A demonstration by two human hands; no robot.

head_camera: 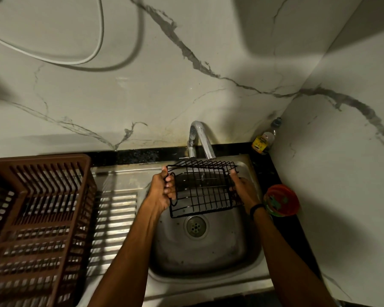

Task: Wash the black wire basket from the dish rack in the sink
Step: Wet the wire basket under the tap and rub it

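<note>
**Basket held over the sink**

You hold the black wire basket (pixel 203 191) with 2 hands above the sink (pixel 200 251), just under the faucet (pixel 201 138) spout. Your left hand (pixel 161 191) curls its fingers round the wires at the basket's left end. Your right hand (pixel 242 189) grips the right end. The brown dish rack (pixel 38 218) sits on the drainboard to the left, well apart from the basket.

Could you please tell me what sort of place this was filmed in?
Most likely a home kitchen: a steel sink under a curved faucet, a brown dish rack on the drainboard, and a bottle in the corner.
</note>
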